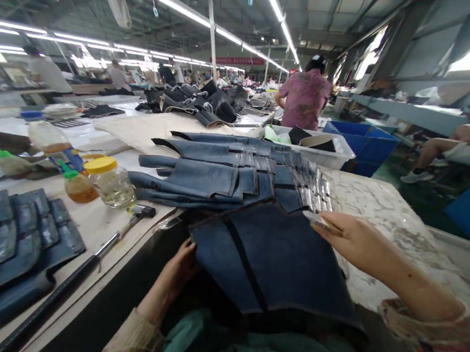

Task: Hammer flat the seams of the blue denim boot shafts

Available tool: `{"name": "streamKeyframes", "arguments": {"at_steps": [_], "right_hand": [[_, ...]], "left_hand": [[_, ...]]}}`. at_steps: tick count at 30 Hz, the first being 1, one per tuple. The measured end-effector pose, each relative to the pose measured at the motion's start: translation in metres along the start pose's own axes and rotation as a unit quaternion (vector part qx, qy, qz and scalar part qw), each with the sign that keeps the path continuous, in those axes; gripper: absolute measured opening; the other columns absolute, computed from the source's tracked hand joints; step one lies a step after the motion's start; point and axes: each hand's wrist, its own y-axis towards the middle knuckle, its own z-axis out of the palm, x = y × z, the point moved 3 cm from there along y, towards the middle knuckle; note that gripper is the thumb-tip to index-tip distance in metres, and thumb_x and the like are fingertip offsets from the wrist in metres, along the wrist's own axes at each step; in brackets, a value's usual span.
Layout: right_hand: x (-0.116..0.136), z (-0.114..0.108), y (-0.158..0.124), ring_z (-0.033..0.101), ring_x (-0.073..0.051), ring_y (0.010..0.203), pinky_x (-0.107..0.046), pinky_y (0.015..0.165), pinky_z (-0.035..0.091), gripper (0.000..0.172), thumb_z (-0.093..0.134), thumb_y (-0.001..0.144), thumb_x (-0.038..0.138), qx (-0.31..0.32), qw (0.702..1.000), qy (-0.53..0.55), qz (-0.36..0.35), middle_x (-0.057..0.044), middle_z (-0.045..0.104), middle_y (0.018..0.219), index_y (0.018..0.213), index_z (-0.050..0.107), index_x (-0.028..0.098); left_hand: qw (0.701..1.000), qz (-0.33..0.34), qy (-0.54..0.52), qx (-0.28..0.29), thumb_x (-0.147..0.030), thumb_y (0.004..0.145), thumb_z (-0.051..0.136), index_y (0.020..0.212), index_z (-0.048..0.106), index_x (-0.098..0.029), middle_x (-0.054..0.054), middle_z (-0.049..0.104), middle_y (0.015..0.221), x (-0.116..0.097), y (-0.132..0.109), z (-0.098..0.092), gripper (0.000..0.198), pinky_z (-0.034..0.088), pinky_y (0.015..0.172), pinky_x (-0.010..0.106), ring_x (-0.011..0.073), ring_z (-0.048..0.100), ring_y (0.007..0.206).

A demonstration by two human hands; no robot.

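Note:
A dark blue leather panel (293, 263) with a black strip (245, 263) across it lies over my lap at the table edge. My left hand (181, 263) grips its left edge, with some fingers hidden beneath. My right hand (337, 231) is closed on a small flat tool (319, 222) with a pale tip, whose kind I cannot make out. That tip is at the panel's upper right corner; whether it touches is unclear. Just beyond the panel, a row of overlapping blue leather pieces (204, 178) lies on the table.
More blue pieces (17, 240) lie at left, beside a long dark-handled tool (77, 276). A yellow-lidded jar (112, 184) and glue bottles (79, 185) stand near them. A white bin (342, 155) and blue crates (361, 143) are beyond, near a person in pink (302, 96).

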Motion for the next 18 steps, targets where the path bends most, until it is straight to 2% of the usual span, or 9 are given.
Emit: {"name": "streamKeyframes", "arguments": {"at_steps": [3, 5, 6, 9, 12, 14, 16, 18], "right_hand": [[-0.013, 0.002, -0.01, 0.049, -0.013, 0.055, -0.025, 0.053, 0.03, 0.035, 0.044, 0.086, 0.044, 0.043, 0.999, -0.027, 0.018, 0.001, 0.052, 0.057, 0.061, 0.047, 0.02], [-0.019, 0.0, -0.019, 0.052, -0.015, 0.058, -0.026, 0.054, 0.032, 0.034, 0.044, 0.086, 0.043, 0.06, 0.998, -0.025, 0.023, -0.001, 0.055, 0.06, 0.062, 0.05, 0.02], [-0.024, 0.001, -0.024, 0.053, -0.016, 0.06, -0.026, 0.055, 0.033, 0.033, 0.043, 0.087, 0.043, 0.066, 0.997, -0.025, 0.028, -0.002, 0.057, 0.062, 0.064, 0.052, 0.02], [-0.046, 0.021, -0.043, 0.058, -0.02, 0.066, -0.029, 0.059, 0.038, 0.033, 0.041, 0.088, 0.045, 0.088, 0.993, -0.029, 0.07, -0.005, 0.062, 0.069, 0.071, 0.057, 0.021], [-0.073, 0.059, -0.064, 0.061, -0.023, 0.068, -0.032, 0.062, 0.043, 0.031, 0.041, 0.086, 0.039, 0.115, 0.985, -0.007, 0.131, -0.006, 0.065, 0.071, 0.07, 0.06, 0.021], [-0.083, 0.077, -0.076, 0.062, -0.024, 0.066, -0.034, 0.062, 0.046, 0.03, 0.041, 0.084, 0.036, 0.124, 0.979, 0.043, 0.155, -0.006, 0.066, 0.068, 0.068, 0.061, 0.021], [-0.084, 0.081, -0.083, 0.064, -0.025, 0.071, -0.036, 0.067, 0.05, 0.031, 0.043, 0.084, 0.04, 0.104, 0.977, 0.1, 0.159, -0.006, 0.069, 0.074, 0.074, 0.065, 0.022], [-0.082, 0.068, -0.083, 0.064, -0.027, 0.086, -0.039, 0.079, 0.051, 0.034, 0.047, 0.084, 0.048, 0.047, 0.975, 0.148, 0.161, -0.007, 0.07, 0.091, 0.091, 0.068, 0.022]], "left_hand": [[0.992, -0.082, -0.012, 0.091, -0.035, 0.083, 0.056, 0.134, 0.042, -0.02, 0.01, 0.055, 0.131, 0.036, -0.011, 0.015, 0.055, 0.043, 0.098, 0.043, 0.0263, 0.053, 0.118], [0.986, -0.103, -0.008, 0.131, -0.037, 0.083, 0.057, 0.138, 0.038, -0.024, 0.008, 0.053, 0.134, 0.044, -0.015, 0.019, 0.06, 0.04, 0.101, 0.041, 0.0256, 0.051, 0.121], [0.986, -0.099, 0.0, 0.131, -0.038, 0.082, 0.058, 0.138, 0.037, -0.026, 0.007, 0.052, 0.135, 0.043, -0.015, 0.018, 0.061, 0.039, 0.102, 0.041, 0.0256, 0.049, 0.123], [0.996, -0.05, 0.029, 0.071, -0.045, 0.083, 0.057, 0.132, 0.044, -0.03, 0.006, 0.049, 0.138, 0.03, -0.004, 0.007, 0.053, 0.035, 0.103, 0.044, 0.0264, 0.044, 0.127], [0.998, 0.001, 0.06, -0.014, -0.046, 0.081, 0.058, 0.126, 0.05, -0.031, 0.006, 0.049, 0.137, 0.016, 0.011, 0.0, 0.048, 0.034, 0.104, 0.046, 0.0274, 0.044, 0.127], [0.997, 0.013, 0.071, -0.032, -0.044, 0.08, 0.061, 0.123, 0.052, -0.031, 0.006, 0.052, 0.134, 0.013, 0.018, 0.002, 0.046, 0.034, 0.104, 0.044, 0.0268, 0.048, 0.124], [0.996, 0.022, 0.08, -0.03, -0.041, 0.079, 0.063, 0.121, 0.055, -0.03, 0.006, 0.056, 0.13, 0.012, 0.021, 0.008, 0.045, 0.034, 0.104, 0.04, 0.0255, 0.05, 0.121], [0.996, 0.024, 0.081, -0.027, -0.041, 0.078, 0.064, 0.12, 0.057, -0.028, 0.006, 0.06, 0.125, 0.012, 0.023, 0.014, 0.044, 0.035, 0.104, 0.037, 0.0246, 0.053, 0.118]]}}
